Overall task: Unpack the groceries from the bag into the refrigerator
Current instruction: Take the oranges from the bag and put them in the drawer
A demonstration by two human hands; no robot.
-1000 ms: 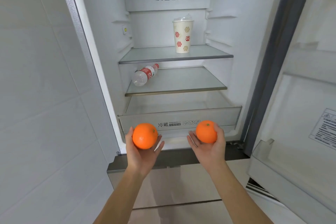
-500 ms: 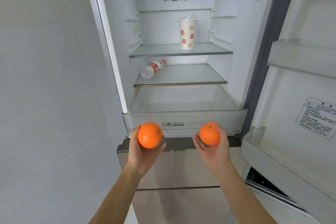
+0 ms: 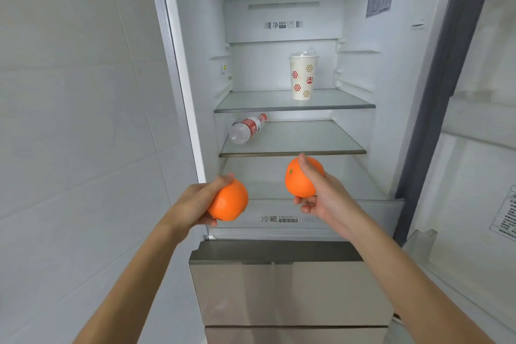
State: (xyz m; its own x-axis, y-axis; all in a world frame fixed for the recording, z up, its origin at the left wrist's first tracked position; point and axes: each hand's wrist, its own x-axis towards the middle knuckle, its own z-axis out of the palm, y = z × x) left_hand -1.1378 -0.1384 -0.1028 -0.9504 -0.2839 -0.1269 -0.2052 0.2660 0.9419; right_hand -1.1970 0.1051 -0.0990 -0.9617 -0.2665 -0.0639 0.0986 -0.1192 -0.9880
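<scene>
On shelves (image 3: 293, 107): cup (image 3: 302, 78); bottle (image 3: 247, 128).

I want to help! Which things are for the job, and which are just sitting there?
For the job: the orange in the left hand, the orange in the right hand, the open refrigerator.
Just sitting there: the upright cup, the bottle lying on its side.

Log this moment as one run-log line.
left hand: holds left orange | right hand: holds right orange | cup: upright, top shelf | bottle: lying, lower shelf

bg | wall (image 3: 69, 120) L side: lg white tiles, thin grout lines | light: cool, even
</scene>
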